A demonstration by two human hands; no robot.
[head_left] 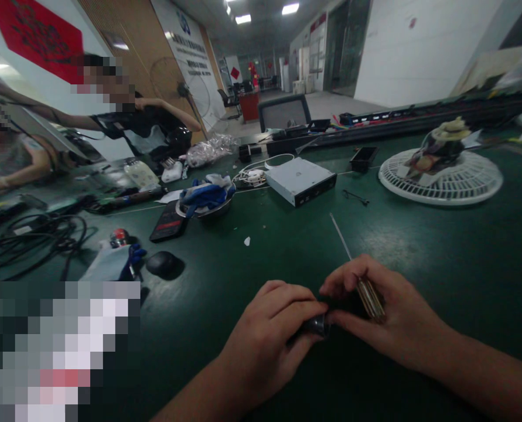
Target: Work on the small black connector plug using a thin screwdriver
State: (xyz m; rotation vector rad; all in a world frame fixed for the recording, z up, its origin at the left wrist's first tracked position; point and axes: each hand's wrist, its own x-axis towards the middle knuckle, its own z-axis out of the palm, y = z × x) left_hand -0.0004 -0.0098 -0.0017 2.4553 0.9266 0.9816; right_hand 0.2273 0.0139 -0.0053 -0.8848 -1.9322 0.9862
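Observation:
Low over the green table, my left hand (278, 328) is closed round a small dark, shiny piece (319, 324), mostly hidden by the fingers; I cannot make out its kind. My right hand (384, 310) holds a screwdriver (369, 299) with a ribbed amber handle, tucked in the palm. The screwdriver's thin metal shaft points up and away to the left, touching nothing. My right thumb and fingertips reach close to the dark piece; whether the fingertips grip it too is unclear.
Ahead lie an optical disc drive (302, 176), a white fan grille (440, 176) with a motor, and a black tray (364, 158). To the left are a bowl (212, 212) with gloves, a phone (169, 223), a mouse (164, 265) and black cables (45, 240). Two people sit beyond.

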